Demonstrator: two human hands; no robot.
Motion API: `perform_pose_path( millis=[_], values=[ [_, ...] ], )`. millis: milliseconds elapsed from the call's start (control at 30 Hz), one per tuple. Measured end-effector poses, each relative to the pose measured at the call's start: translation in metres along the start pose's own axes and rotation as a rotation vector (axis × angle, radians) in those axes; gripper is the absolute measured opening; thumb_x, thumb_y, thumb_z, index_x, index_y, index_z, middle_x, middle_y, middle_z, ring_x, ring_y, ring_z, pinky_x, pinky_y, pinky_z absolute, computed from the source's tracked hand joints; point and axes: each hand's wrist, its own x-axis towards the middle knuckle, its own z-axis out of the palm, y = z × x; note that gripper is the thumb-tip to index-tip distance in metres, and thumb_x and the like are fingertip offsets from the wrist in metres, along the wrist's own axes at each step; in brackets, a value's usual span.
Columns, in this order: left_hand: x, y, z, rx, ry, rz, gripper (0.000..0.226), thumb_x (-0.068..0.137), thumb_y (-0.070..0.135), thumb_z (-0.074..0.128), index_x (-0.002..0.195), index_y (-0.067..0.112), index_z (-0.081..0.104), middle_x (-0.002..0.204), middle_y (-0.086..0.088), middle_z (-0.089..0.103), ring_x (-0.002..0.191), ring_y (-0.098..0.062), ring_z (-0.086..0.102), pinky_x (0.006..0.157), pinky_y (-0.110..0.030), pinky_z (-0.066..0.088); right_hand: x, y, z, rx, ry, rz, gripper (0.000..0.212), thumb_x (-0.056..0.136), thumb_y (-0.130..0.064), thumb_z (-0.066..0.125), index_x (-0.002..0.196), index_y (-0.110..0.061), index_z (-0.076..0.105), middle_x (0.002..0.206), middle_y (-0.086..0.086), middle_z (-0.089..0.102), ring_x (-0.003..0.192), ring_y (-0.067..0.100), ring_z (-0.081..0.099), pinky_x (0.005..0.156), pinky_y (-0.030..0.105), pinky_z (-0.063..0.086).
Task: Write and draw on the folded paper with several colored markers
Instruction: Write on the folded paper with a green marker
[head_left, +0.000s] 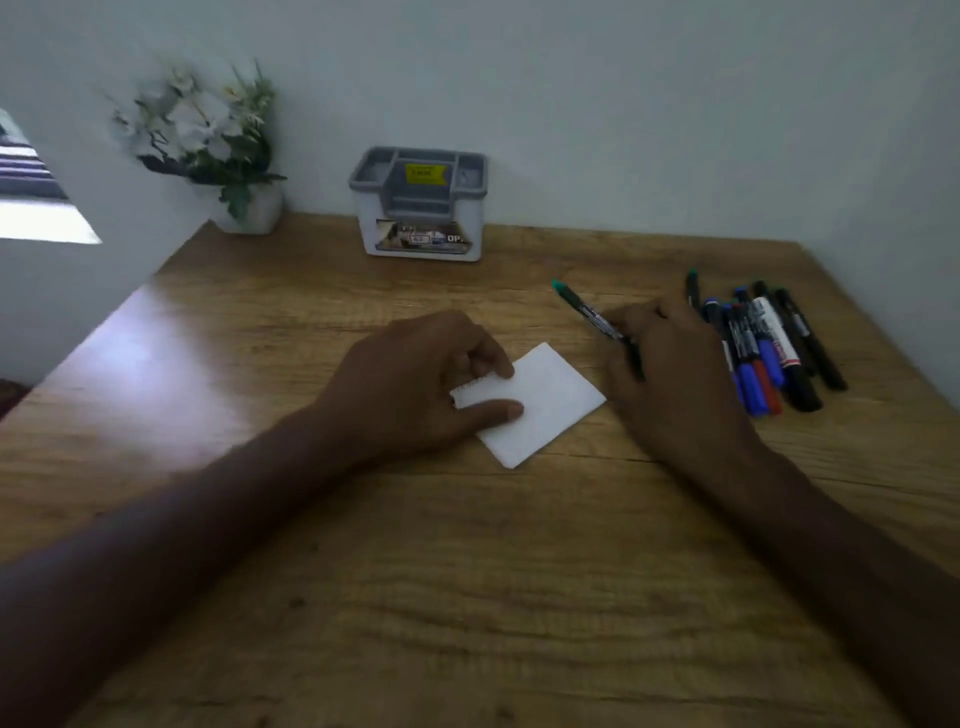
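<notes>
A small white folded paper lies on the wooden desk in the middle. My left hand rests on its left edge, thumb and forefinger pinning it flat. Just right of the paper, my right hand grips a green-capped marker, whose capped end points up and to the left. The marker's tip is hidden under my fingers. A bunch of several markers in blue, red, black and green lies to the right of my right hand.
A grey and white plastic organiser box stands against the back wall. A white pot of artificial flowers sits in the far left corner. The desk's left edge runs diagonally; walls close the back and right sides.
</notes>
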Motion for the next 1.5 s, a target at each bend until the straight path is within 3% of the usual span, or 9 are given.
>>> perform_pose_path(
  millis=[100, 200, 367, 433, 667, 833, 1000, 1233, 1500],
  values=[
    [-0.001, -0.001, 0.003, -0.030, 0.065, -0.031, 0.025, 0.085, 0.061, 0.071, 0.105, 0.046, 0.071, 0.099, 0.026, 0.066, 0.085, 0.002, 0.058, 0.067, -0.024, 0.050, -0.005, -0.016, -0.012, 0.166, 0.149, -0.081, 0.020, 0.101, -0.015, 0.058, 0.119, -0.015, 0.066, 0.104, -0.004, 0.059, 0.091, 0.011, 0.055, 0.071, 0.022, 0.042],
    [-0.006, 0.004, 0.000, -0.036, 0.100, -0.057, 0.014, 0.088, 0.050, 0.075, 0.100, 0.043, 0.076, 0.090, 0.026, 0.068, 0.079, 0.001, 0.060, 0.064, -0.026, 0.051, -0.006, -0.027, -0.033, 0.611, 0.231, -0.010, 0.018, 0.101, -0.019, 0.061, 0.117, -0.013, 0.067, 0.102, 0.002, 0.073, 0.093, 0.016, 0.070, 0.081, 0.026, 0.059],
    [-0.012, 0.011, -0.003, -0.018, 0.112, -0.102, 0.016, 0.083, 0.051, 0.072, 0.096, 0.041, 0.076, 0.088, 0.025, 0.069, 0.081, 0.002, 0.064, 0.066, -0.029, 0.056, -0.019, -0.043, -0.028, 1.060, -0.043, 0.127, 0.014, 0.101, -0.015, 0.065, 0.105, -0.002, 0.069, 0.084, 0.011, 0.077, 0.075, 0.019, 0.075, 0.073, 0.030, 0.063],
    [-0.011, 0.012, -0.005, -0.010, 0.104, -0.105, 0.015, 0.085, 0.047, 0.076, 0.098, 0.040, 0.075, 0.087, 0.025, 0.068, 0.080, 0.002, 0.063, 0.064, -0.027, 0.055, -0.020, -0.047, -0.022, 1.068, -0.117, 0.125, 0.015, 0.102, -0.014, 0.063, 0.106, 0.000, 0.065, 0.088, 0.019, 0.076, 0.072, 0.025, 0.076, 0.070, 0.033, 0.064],
    [0.000, 0.004, -0.006, 0.047, 0.021, -0.037, 0.016, 0.093, 0.038, 0.067, 0.108, 0.038, 0.072, 0.095, 0.021, 0.066, 0.083, 0.001, 0.059, 0.068, -0.028, 0.055, -0.013, -0.046, -0.007, 1.085, -0.220, 0.286, 0.020, 0.102, -0.016, 0.063, 0.114, 0.001, 0.063, 0.093, 0.016, 0.079, 0.081, 0.028, 0.079, 0.078, 0.038, 0.067],
    [0.004, -0.004, -0.004, 0.082, 0.022, 0.060, 0.025, 0.108, 0.034, 0.043, 0.123, 0.037, 0.063, 0.111, 0.016, 0.060, 0.102, -0.002, 0.052, 0.077, -0.027, 0.049, -0.002, -0.046, 0.000, 1.176, -0.223, 0.344, 0.022, 0.097, -0.014, 0.070, 0.114, 0.000, 0.068, 0.094, 0.017, 0.079, 0.080, 0.024, 0.077, 0.079, 0.036, 0.067],
    [0.006, 0.012, 0.004, 0.038, 0.076, 0.128, 0.028, 0.107, 0.050, 0.039, 0.121, 0.032, 0.057, 0.108, 0.015, 0.060, 0.094, -0.004, 0.053, 0.076, -0.026, 0.045, 0.000, -0.048, -0.001, 1.191, -0.190, 0.284, 0.023, 0.091, -0.019, 0.077, 0.108, -0.004, 0.073, 0.090, 0.016, 0.079, 0.076, 0.020, 0.075, 0.075, 0.031, 0.066],
    [0.011, 0.011, 0.004, -0.063, 0.141, 0.106, 0.017, 0.109, 0.030, 0.047, 0.118, 0.022, 0.059, 0.108, 0.006, 0.063, 0.096, -0.011, 0.054, 0.084, -0.031, 0.045, -0.005, -0.053, 0.000, 1.039, -0.108, 0.161, 0.018, 0.091, -0.023, 0.076, 0.103, -0.009, 0.078, 0.072, 0.003, 0.073, 0.066, 0.014, 0.066, 0.066, 0.020, 0.058],
    [0.003, 0.019, 0.003, -0.201, 0.079, 0.109, 0.018, 0.113, 0.036, 0.033, 0.113, 0.026, 0.049, 0.079, 0.007, 0.063, 0.067, -0.010, 0.059, 0.060, -0.036, 0.048, -0.008, -0.060, 0.001, 1.043, -0.105, 0.027, 0.020, 0.101, -0.024, 0.062, 0.108, -0.007, 0.070, 0.088, 0.023, 0.074, 0.071, 0.022, 0.068, 0.080, 0.042, 0.061]
  ],
)
